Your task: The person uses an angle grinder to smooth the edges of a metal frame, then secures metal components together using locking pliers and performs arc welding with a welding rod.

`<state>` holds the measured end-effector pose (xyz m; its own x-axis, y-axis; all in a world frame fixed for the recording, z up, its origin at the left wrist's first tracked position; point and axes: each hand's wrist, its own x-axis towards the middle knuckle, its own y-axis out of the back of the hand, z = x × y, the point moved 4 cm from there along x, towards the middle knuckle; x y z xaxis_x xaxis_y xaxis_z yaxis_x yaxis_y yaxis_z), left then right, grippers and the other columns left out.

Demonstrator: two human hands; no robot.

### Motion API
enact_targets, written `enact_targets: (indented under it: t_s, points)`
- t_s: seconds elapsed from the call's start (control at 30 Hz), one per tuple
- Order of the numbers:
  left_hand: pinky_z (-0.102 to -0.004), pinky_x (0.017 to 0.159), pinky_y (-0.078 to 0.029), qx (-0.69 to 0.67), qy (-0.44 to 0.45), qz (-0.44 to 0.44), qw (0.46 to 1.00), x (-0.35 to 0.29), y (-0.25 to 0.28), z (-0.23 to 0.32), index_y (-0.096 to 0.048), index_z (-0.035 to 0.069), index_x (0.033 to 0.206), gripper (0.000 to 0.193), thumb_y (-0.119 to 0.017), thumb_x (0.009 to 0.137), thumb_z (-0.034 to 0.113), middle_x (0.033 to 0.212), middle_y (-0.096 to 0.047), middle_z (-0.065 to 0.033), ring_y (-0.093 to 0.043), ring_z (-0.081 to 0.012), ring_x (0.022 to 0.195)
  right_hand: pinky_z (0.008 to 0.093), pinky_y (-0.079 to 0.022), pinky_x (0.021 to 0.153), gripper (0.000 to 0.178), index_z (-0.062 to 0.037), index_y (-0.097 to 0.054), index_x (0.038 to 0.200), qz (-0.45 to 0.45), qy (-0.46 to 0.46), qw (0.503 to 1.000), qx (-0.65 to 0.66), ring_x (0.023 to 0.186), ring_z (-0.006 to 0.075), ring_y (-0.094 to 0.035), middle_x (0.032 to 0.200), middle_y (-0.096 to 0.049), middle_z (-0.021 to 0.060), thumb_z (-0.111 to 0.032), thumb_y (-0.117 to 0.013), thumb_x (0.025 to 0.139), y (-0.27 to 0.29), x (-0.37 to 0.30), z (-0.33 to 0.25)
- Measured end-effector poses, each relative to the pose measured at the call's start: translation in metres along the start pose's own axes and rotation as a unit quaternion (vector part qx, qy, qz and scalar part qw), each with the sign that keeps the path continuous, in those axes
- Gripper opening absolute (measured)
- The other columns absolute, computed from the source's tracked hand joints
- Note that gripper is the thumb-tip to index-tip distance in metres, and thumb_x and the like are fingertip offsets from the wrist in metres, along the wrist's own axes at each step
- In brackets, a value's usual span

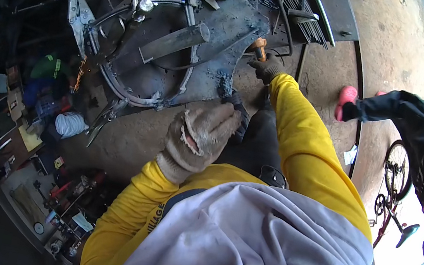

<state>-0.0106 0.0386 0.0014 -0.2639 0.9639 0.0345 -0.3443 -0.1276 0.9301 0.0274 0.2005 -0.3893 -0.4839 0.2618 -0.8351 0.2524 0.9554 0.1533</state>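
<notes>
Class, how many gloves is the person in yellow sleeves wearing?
2: a torn glove on the left hand, and a second glove on the right hand, which grips an orange tool. Both show.

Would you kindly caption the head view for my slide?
Right hand holding an orange tool, left hand in a torn glove, near a metal ring.

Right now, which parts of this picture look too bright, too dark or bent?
In the head view, the area beside the bicycle is blown out white; the left side sinks into shadow around orange sparks; the corners go black and the dark floor line bows; the left hand looks fairly clear.
</notes>
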Motion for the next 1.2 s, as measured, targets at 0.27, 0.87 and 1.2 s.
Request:
enact_targets:
  t_s: [0.27,0.87,1.2]
  points:
    - [-0.0396,0.075,-0.054,-0.089,-0.077,-0.014,0.993,-0.020,-0.002,0.005,-0.071,0.013,0.114,0.035,-0.072,0.079,0.010,0.114,-0.069,-0.0052,-0.068,-0.0262,0.090,0.0466,-0.055,0.075,0.039,-0.0041,-0.069,0.104,0.153,0.136,0.967,-0.151,0.083,0.0399,-0.072,0.085,-0.072,0.0220,-0.032,-0.072,0.077,0.019,-0.068,0.024]
    - [-0.0321,0.085,-0.055,-0.669,0.168,-0.284,0.666,0.040,-0.136,0.046,-0.058,0.002,0.129,0.052,-0.080,0.086,0.020,0.104,-0.068,-0.0099,-0.067,-0.0223,0.092,0.0517,-0.054,0.078,0.046,-0.0070,-0.062,0.120,0.454,0.054,0.888,0.054,0.091,0.0435,-0.070,0.097,-0.071,0.0247,-0.031,-0.075,0.083,0.027,-0.432,0.021]
    - [-0.0364,0.084,-0.058,-0.791,0.052,-0.090,0.603,0.070,0.013,0.094,-0.054,0.000,0.126,0.069,-0.080,0.082,0.046,0.107,-0.065,-0.0133,-0.067,-0.0225,0.093,0.0384,-0.058,0.083,0.071,-0.0037,-0.046,0.143,0.022,0.336,0.853,0.400,0.093,0.0214,-0.068,0.118,-0.065,0.0128,-0.023,-0.079,0.084,0.032,-0.465,-0.061]
